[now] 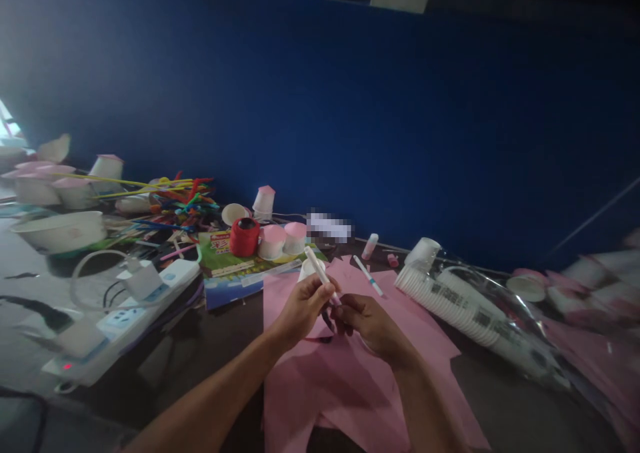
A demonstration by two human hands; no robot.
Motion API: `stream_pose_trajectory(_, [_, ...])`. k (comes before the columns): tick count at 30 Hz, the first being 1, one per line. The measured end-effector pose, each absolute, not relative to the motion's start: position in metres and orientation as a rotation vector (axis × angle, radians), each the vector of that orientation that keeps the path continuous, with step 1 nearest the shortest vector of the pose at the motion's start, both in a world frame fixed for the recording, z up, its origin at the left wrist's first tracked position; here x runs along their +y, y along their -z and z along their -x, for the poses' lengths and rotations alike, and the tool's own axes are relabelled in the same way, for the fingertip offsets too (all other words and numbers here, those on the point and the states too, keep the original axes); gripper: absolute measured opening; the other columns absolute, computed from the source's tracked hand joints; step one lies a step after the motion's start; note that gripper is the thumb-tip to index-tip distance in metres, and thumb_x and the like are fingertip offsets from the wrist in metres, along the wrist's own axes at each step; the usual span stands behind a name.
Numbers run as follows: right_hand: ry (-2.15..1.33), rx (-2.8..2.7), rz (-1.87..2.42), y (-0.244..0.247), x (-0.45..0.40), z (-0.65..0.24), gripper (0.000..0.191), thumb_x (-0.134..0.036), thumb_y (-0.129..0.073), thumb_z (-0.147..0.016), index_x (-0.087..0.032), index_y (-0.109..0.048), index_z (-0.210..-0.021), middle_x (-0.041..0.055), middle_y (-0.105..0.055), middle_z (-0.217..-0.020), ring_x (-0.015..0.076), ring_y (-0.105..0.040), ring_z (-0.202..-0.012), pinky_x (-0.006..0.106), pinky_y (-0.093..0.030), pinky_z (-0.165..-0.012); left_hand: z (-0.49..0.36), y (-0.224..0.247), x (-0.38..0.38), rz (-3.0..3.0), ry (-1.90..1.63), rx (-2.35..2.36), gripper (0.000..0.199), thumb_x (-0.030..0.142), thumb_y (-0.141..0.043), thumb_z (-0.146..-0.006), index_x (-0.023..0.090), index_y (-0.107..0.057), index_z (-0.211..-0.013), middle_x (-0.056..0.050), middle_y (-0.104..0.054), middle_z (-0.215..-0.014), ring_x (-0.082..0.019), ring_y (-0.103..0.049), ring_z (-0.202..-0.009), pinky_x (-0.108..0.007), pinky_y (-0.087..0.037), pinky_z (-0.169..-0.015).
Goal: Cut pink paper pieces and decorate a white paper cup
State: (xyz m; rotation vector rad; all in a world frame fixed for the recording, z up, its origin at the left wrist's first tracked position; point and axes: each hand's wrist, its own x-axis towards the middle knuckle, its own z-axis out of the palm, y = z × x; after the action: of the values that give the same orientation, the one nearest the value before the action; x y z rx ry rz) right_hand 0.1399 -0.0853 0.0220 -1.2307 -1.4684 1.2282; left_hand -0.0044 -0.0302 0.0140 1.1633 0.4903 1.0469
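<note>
Over pink paper sheets (360, 380) my two hands are close together. My left hand (307, 303) is closed around a white marker-like pen (317, 266), which slants up and to the left. My right hand (367, 323) is pinched at the pen's lower pink end; whether its fingers hold that end or something small cannot be made out. Behind my left fingers stands a white paper cup (306, 268), partly hidden. Another white pen with a blue band (369, 276) lies on the paper to the right, near a small pink-and-white tube (370, 246).
A red yarn roll (245, 237) and pink-topped cups (273, 242) stand on a green-blue packet (225, 286). To the left are a power strip (125, 320), a white bowl (60, 232) and colourful pipe cleaners (193, 196). Stacked paper cups (450, 303) in plastic lie right. A blue partition (350, 106) rises behind.
</note>
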Motion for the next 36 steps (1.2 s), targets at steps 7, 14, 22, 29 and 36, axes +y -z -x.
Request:
stream_pose_trajectory(7, [-0.770, -1.643, 1.483, -0.027, -0.086, -0.136, 0.026, -0.032, -0.057, -0.086, -0.019, -0.058, -0.064, -0.0006, -0.059, -0.060, 0.0128, -0.050, -0.058, 0.025, -0.033, -0.058, 0.001, -0.005, -0.028, -1.179, -1.127, 0.568, 0.036, 0.050, -0.070, -0.074, 0.015, -0.062, -0.078, 0.004, -0.052, -0.058, -0.007, -0.045, -0.050, -0.021, -0.035, -0.049])
stream_pose_trajectory(14, [-0.587, -1.660, 1.534, -0.028, -0.086, -0.135, 0.028, -0.034, -0.061, -0.084, -0.019, -0.057, -0.061, -0.0001, -0.058, -0.058, 0.0138, -0.048, -0.058, 0.027, -0.032, -0.060, 0.002, -0.006, -0.026, -1.234, -1.153, 0.623, 0.035, 0.049, -0.068, -0.076, 0.014, -0.062, -0.075, 0.005, -0.046, -0.054, -0.005, -0.036, -0.046, -0.019, -0.029, -0.045])
stream_pose_trajectory(22, [-1.333, -1.236, 0.915, -0.020, -0.088, -0.132, 0.037, -0.049, -0.058, -0.088, -0.017, -0.062, -0.071, 0.0006, -0.058, -0.067, 0.0131, -0.052, -0.064, 0.027, -0.042, -0.066, 0.008, -0.015, -0.033, -1.216, -0.896, 0.331, 0.037, 0.053, -0.055, -0.087, 0.017, -0.063, -0.091, 0.000, -0.054, -0.060, -0.013, -0.053, -0.050, -0.025, -0.042, -0.049])
stream_pose_trajectory(29, [-1.117, -1.210, 1.011, -0.014, -0.089, -0.115, 0.032, -0.050, -0.061, -0.087, -0.019, -0.068, -0.082, 0.0001, -0.057, -0.071, 0.0137, -0.050, -0.065, 0.027, -0.042, -0.063, 0.011, -0.019, -0.039, -1.425, -0.999, 0.365, 0.036, 0.049, -0.056, -0.088, 0.016, -0.069, -0.091, -0.007, -0.061, -0.092, -0.012, -0.052, -0.071, -0.024, -0.044, -0.062])
stream_pose_trajectory(36, [-0.643, -1.451, 1.162, -0.005, -0.090, -0.101, 0.041, -0.046, -0.040, -0.097, -0.019, -0.065, -0.081, 0.0034, -0.058, -0.079, 0.0157, -0.053, -0.071, 0.028, -0.043, -0.065, 0.011, -0.018, -0.043, -1.323, -0.998, 0.354, 0.039, 0.050, -0.049, -0.092, 0.015, -0.066, -0.087, -0.006, -0.064, -0.080, -0.011, -0.051, -0.062, -0.024, -0.042, -0.057])
